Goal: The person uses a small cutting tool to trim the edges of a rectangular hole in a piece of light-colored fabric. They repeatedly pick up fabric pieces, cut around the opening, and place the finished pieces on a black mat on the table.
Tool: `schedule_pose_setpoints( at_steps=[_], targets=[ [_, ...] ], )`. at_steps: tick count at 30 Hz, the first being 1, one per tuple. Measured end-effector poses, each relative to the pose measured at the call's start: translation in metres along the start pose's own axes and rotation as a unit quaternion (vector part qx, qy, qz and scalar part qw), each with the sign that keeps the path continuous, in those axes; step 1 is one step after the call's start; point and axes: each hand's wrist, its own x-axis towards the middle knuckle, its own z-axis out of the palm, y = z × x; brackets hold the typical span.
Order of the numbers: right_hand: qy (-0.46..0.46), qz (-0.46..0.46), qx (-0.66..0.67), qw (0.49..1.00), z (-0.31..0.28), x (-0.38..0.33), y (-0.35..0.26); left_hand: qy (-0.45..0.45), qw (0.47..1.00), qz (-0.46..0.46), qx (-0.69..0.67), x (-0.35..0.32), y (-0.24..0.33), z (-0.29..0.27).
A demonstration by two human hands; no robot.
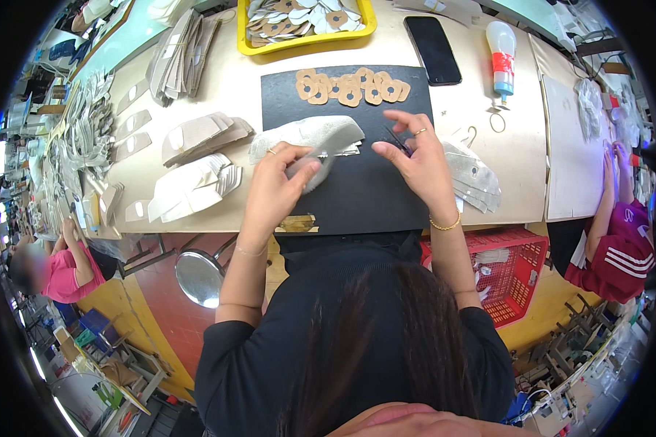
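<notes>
Beige worktop (525,167) runs across the middle of the frame, a black mat (364,200) lying at its near edge, with a red crate (533,255) below at lower right. Closest on the mat, we see the left hand (288,167) pinching a pale, blurred piece (318,173) between thumb and fingers, just left of the frame's centre. To its right, the right hand (419,156) has thumb and forefinger spread, with a slim dark tool (399,140) lying loosely between them — we cannot tell its exact kind. A grip that slack could let the tool slip, and its tip might then nick the pale piece or a finger. Behind the left hand, a loose pile of white pieces (306,130) laps over the mat's left edge; a brushing wrist could skew it or drag a layer along. The fanned grey pieces (475,178), at the right of centre, lie close to the right wrist and risk the same. Farther up the mat, small brown pieces (350,87) overlap, so two might be lifted as one. Beyond them sit a yellow tray (374,22) at the top, a phone (434,51) and, upper right, a nozzle-down bottle (501,62) — if knocked, it could leak onto the worktop.
</notes>
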Motion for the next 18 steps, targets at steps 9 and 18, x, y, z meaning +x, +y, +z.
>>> schedule_pose_setpoints(
  at_steps=[9, 18],
  targets=[
    [-0.006, 0.225, 0.485, 0.845, -0.019, -0.011, -0.013, -0.095, 0.917, 0.011, -0.386, -0.02, 0.046, 0.005],
    [-0.095, -0.265, 0.058, 0.958, -0.041, -0.026, -0.056, -0.068, 0.956, 0.098, -0.268, -0.012, 0.039, 0.027]
  ],
)
